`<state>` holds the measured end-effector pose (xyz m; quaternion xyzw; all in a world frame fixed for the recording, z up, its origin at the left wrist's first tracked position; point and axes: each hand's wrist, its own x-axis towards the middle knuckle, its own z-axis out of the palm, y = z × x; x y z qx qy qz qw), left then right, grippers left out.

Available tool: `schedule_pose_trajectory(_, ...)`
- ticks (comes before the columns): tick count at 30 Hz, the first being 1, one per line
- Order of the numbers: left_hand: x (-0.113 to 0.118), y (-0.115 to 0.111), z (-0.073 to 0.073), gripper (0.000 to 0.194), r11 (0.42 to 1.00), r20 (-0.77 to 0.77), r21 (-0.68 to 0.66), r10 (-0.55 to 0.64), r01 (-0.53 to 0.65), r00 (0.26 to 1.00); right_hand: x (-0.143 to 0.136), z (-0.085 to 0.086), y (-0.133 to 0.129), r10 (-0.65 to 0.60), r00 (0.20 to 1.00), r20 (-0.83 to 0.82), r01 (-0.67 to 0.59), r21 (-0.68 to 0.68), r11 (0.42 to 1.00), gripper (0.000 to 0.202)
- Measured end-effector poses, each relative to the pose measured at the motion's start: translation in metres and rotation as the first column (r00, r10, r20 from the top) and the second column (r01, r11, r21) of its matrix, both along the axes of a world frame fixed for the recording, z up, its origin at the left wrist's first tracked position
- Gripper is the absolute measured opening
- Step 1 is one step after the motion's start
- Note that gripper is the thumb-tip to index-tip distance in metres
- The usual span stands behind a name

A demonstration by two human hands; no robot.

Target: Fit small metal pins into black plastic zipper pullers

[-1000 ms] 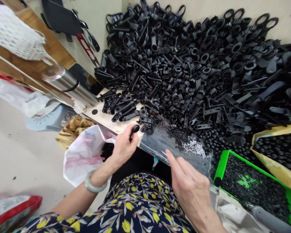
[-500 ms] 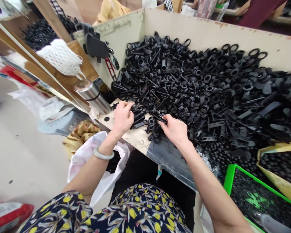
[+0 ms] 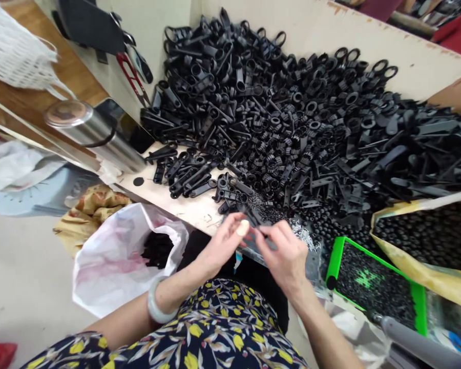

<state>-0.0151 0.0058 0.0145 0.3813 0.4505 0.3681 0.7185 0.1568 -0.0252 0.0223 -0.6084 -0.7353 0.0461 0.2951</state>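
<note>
My left hand (image 3: 225,241) and my right hand (image 3: 286,251) are close together over the bench's near edge. A slim black plastic part (image 3: 256,221), smeared by motion, is pinched between them; its exact kind is unclear. A pale patch shows at the left thumb's tip. Just beyond the hands lie small black plastic pieces (image 3: 230,189) and a group of long black plastic levers (image 3: 192,174) on the pale board. Silvery pins (image 3: 303,233) lie in a little heap right of my right hand.
A big heap of black plastic parts (image 3: 276,123) fills the walled bench. A steel flask (image 3: 96,136) stands at left, near red-handled snips (image 3: 132,77). A white sack (image 3: 111,256) hangs below left. A green tray (image 3: 336,261) and a yellow-edged bag (image 3: 426,271) sit at right.
Both hands have come back from the black parts toward my body and met, with a black plastic part between them. The view has shifted closer to the bench and to the right.
</note>
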Motion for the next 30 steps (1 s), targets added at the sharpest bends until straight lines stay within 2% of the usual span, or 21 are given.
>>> schedule_pose_trajectory(3, 0.016, -0.014, -0.011, 0.052, 0.973, 0.229, -0.221, -0.013, 0.065, 0.973, 0.003, -0.004, -0.035, 0.093, 0.991, -0.099, -0.103, -0.106, 0.989, 0.012)
schedule_pose_trajectory(5, 0.014, -0.012, -0.016, 0.055, 0.947, 0.283, -0.294, -0.041, 0.127, 0.958, 0.012, -0.008, -0.038, 0.088, 0.972, -0.220, -0.122, -0.145, 0.982, 0.013)
schedule_pose_trajectory(7, 0.006, -0.007, -0.018, 0.053, 0.939, 0.268, -0.300, -0.088, 0.170, 0.959, 0.025, -0.014, -0.026, 0.011, 0.964, -0.266, -0.053, -0.150, 0.987, 0.016)
schedule_pose_trajectory(9, -0.002, -0.003, -0.018, 0.050, 0.946, 0.227, -0.271, -0.115, 0.176, 0.967, 0.037, -0.022, -0.007, -0.022, 0.982, -0.186, -0.009, -0.164, 0.986, 0.021)
schedule_pose_trajectory(12, -0.009, 0.000, -0.016, 0.047, 0.952, 0.223, -0.254, -0.114, 0.171, 0.968, 0.046, -0.035, 0.018, 0.063, 0.997, 0.033, -0.055, -0.202, 0.978, 0.026)
schedule_pose_trajectory(15, -0.011, 0.000, -0.015, 0.049, 0.948, 0.261, -0.244, -0.139, 0.205, 0.955, 0.044, -0.042, 0.033, 0.129, 0.969, 0.210, -0.076, -0.244, 0.967, 0.027)
schedule_pose_trajectory(19, -0.012, -0.001, -0.017, 0.055, 0.940, 0.271, -0.252, -0.161, 0.231, 0.949, 0.040, -0.043, 0.039, 0.142, 0.957, 0.253, -0.071, -0.268, 0.961, 0.028)
schedule_pose_trajectory(22, -0.011, -0.001, -0.019, 0.052, 0.940, 0.260, -0.250, -0.167, 0.233, 0.951, 0.039, -0.039, 0.038, 0.099, 0.982, 0.158, -0.057, -0.247, 0.967, 0.025)
schedule_pose_trajectory(25, -0.011, 0.000, -0.020, 0.044, 0.949, 0.232, -0.234, -0.158, 0.213, 0.960, 0.039, -0.035, 0.029, -0.007, 1.000, -0.023, 0.002, -0.213, 0.977, 0.022)
schedule_pose_trajectory(30, -0.010, -0.001, -0.018, 0.038, 0.939, 0.245, -0.269, -0.147, 0.213, 0.958, 0.036, -0.031, -0.006, -0.096, 0.949, -0.299, 0.021, -0.245, 0.969, 0.017)
